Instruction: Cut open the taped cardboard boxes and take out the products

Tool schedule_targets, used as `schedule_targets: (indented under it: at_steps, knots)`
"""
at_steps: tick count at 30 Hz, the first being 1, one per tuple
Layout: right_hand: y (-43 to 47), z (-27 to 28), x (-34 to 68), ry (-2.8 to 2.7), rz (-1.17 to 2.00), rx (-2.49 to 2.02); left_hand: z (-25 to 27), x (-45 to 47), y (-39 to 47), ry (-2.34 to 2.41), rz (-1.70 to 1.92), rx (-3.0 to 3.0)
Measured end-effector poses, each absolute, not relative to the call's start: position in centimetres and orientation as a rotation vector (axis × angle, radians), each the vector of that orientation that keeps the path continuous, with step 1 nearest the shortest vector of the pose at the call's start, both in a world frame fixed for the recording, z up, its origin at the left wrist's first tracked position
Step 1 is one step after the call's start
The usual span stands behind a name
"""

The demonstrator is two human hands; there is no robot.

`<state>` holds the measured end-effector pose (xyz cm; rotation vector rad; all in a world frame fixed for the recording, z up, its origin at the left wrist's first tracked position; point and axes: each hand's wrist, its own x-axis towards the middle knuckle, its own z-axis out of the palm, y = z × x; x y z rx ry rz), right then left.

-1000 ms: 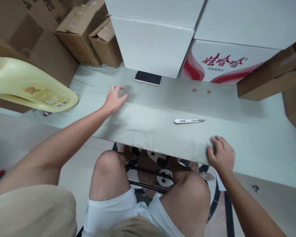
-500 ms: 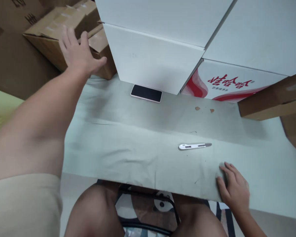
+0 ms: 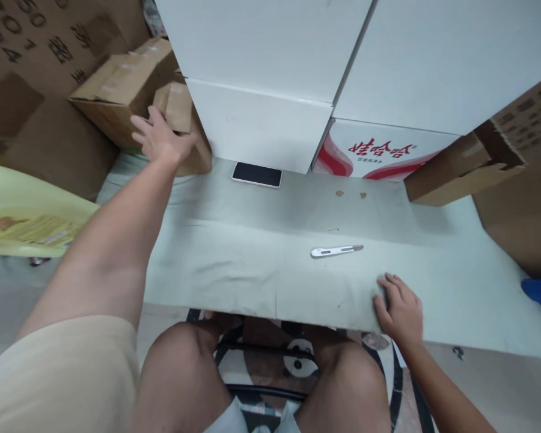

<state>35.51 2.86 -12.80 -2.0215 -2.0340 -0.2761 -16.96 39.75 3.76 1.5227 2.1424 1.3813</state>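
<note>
Pale green cloth (image 3: 238, 258) covers the work surface, with cartons standing along its far side. Left hand (image 3: 162, 141): extended forward, fingers spread and thumb held apart, at the near side of a small cardboard box (image 3: 183, 114). The box stands just beyond the hand, which partly hides it; the fingers lie toward its left side, the thumb before its near face. Whether the hand grips it cannot be told. Immediately left of this box is a larger cardboard box (image 3: 117, 84); to its right, a white box (image 3: 256, 126) with a phone (image 3: 256, 174) lying flat at its foot. Right hand (image 3: 401, 310): released, fingers loosely bent, resting at the near edge, well apart from the small cardboard box. A utility knife (image 3: 336, 252) lies between phone and right hand, tip pointing right.
</note>
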Motion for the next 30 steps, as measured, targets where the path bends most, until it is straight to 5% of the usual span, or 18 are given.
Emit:
schedule_targets:
  at_steps: [8, 16, 30]
  knots:
    - [3.0, -12.3, 35.3, -1.986, -0.182, -2.082, 3.2, -17.8, 24.2, 2.279, 1.210, 1.616]
    - [2.9, -11.4, 35.4, -1.916, -0.094, -2.107, 0.2, -20.0, 10.6, 1.715, 1.241, 2.086]
    - [3.0, -11.3, 35.2, -1.843, -0.004, -2.122, -6.0, -9.3, 13.0, 1.117, 1.525, 1.964]
